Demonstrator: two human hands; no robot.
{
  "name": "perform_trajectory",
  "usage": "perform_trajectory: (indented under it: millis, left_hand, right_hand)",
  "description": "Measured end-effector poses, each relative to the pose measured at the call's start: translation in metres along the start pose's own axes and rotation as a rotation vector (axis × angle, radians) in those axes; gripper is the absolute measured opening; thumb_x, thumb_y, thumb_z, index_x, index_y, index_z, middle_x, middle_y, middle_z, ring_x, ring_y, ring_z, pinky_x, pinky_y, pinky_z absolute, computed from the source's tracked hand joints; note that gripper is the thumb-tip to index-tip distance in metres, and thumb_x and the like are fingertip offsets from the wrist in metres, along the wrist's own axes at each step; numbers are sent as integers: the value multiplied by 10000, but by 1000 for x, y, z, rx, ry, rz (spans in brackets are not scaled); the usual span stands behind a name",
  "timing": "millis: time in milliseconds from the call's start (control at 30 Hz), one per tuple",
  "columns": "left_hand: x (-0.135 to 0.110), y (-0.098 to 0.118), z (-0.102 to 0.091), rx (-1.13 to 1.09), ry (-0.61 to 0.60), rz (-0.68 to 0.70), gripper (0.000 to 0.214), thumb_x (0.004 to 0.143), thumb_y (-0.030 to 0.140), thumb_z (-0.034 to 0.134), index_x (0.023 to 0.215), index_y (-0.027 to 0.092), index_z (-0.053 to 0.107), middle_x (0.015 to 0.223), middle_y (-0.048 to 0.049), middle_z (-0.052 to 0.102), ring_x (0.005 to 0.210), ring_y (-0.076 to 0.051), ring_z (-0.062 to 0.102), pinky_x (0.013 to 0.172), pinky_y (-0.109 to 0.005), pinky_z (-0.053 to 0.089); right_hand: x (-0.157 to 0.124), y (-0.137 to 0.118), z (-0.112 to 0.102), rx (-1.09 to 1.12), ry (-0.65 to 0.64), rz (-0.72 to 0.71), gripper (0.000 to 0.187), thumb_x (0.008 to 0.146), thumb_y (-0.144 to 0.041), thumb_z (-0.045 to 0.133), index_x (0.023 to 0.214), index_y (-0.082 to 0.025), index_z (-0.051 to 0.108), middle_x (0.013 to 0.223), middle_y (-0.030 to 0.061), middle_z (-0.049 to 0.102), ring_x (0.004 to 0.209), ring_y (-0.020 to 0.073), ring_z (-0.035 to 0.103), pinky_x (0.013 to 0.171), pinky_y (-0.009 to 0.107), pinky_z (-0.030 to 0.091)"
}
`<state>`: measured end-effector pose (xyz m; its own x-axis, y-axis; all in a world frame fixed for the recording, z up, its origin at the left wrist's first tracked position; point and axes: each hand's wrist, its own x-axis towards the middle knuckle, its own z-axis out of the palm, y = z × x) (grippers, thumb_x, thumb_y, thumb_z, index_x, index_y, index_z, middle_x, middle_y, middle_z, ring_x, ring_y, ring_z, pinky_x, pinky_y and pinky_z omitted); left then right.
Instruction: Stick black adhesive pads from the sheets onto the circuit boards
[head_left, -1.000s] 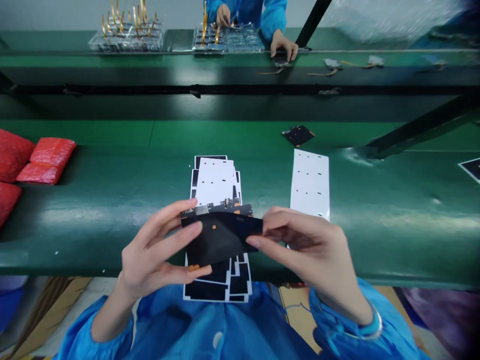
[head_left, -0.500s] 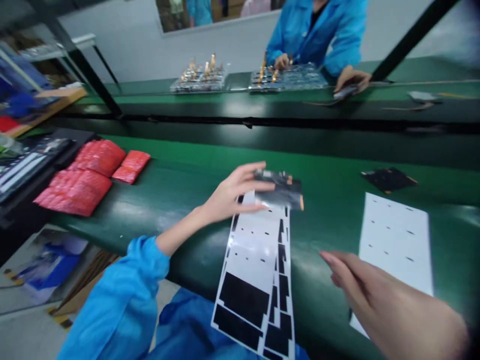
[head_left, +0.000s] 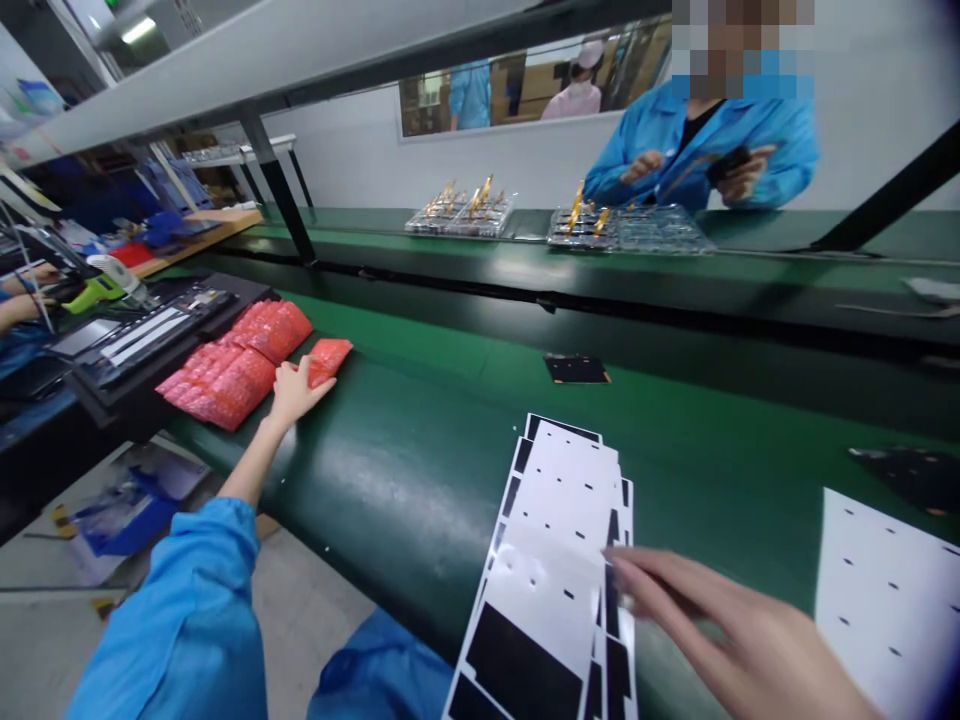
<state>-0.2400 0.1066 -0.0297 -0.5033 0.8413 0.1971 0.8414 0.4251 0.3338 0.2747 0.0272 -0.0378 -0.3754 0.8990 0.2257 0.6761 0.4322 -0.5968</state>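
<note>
Left hand has fingers on the small red plastic packet on the green bench, can't tell if gripping; a loose hold might drop it. Right hand looks pinched, contents unclear; one careless brush could skew the stacked black-and-white sheets.

L grip now at red pkt, blk board down on grn bench.
</note>
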Motion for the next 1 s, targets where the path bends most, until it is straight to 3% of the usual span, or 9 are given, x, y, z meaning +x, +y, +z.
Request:
perform_trajectory:
  millis: [100, 200, 267, 367, 467, 533, 733, 900, 1000]
  left_hand:
    - [-50, 31, 23, -118, 9, 68, 550, 840, 425, 653, 1288, 126, 540, 1223, -217, 552, 1187, -383, 503, 1046, -565, 404]
    - [-121, 83, 45, -275, -32, 219, 538, 930, 414, 555, 1426, 270, 405, 1300, -131, 518, 1140, -279, 506, 1063, -512, 425]
    - [-166, 117, 50, -494, -73, 371, 568, 979, 400, 490, 1513, 351, 302, 1288, -107, 482, 1197, -264, 469, 1092, -524, 409]
    - [-208, 150, 42, -707, -201, 509, 558, 1018, 379, 415, 1552, 401, 255, 1242, -93, 411, 1249, -257, 458, 1068, -511, 450]
    - [-210, 155, 32, -679, -344, 649, 557, 1023, 267, 388, 1549, 415, 279, 1183, -68, 454, 1096, -212, 568, 943, -412, 533]
    - [-201, 152, 30, -583, -321, 753, 597, 998, 166, 390, 1541, 400, 305, 1057, -38, 522, 875, -176, 591, 828, -353, 549]
    - [-177, 158, 42, -451, 278, 1081, 408, 932, 111, 555, 1279, 323, 593, 1175, -70, 565, 1055, -213, 581, 851, -319, 510]
    - [-159, 175, 41, -499, 341, 1065, 162, 967, 165, 519, 993, 208, 673, 1017, -49, 621, 873, -161, 589, 728, -259, 501]
    - [-171, 181, 31, -593, 364, 1015, 201, 948, 77, 497, 875, 188, 648, 1027, -53, 610, 902, -155, 590, 741, -261, 509]
  right_hand:
    - [47, -35, 26, 340, -230, 65, 451, 925, -546, 551, 1184, -213, 712, 1119, 121, 774, 931, 249, 773, 828, 393, 651]
    - [76, -52, 59, 775, -378, 213, 782, 836, -595, 659, 1482, -205, 454, 1463, 204, 559, 1226, 264, 661, 1043, 475, 544]
    - [84, -58, 74, 1006, -374, 325, 892, 789, -627, 694, 1516, -225, 368, 1519, 209, 491, 1259, 263, 634, 1077, 487, 507]
    - [85, -63, 77, 1140, -284, 326, 663, 791, -612, 689, 1306, -222, 539, 1352, 134, 630, 1217, 263, 633, 1091, 483, 482]
    - [78, -65, 68, 1098, -217, 307, 543, 784, -586, 690, 1163, -208, 599, 1254, 102, 663, 1197, 275, 615, 1097, 477, 460]
    - [72, -66, 64, 1081, -203, 331, 551, 796, -580, 665, 1192, -204, 585, 1278, 105, 648, 1215, 283, 598, 1100, 481, 450]
    - [69, -74, 67, 967, -116, 285, 585, 880, -572, 558, 1337, -210, 516, 1409, 116, 540, 1307, 248, 524, 1177, 424, 368]
    - [69, -82, 71, 1112, -55, 387, 578, 842, -523, 607, 1327, -229, 496, 1438, 90, 521, 1370, 234, 470, 1206, 391, 328]
    - [67, -85, 73, 1284, 14, 488, 453, 795, -462, 630, 1174, -234, 534, 1221, 57, 646, 1165, 230, 606, 1079, 392, 461]
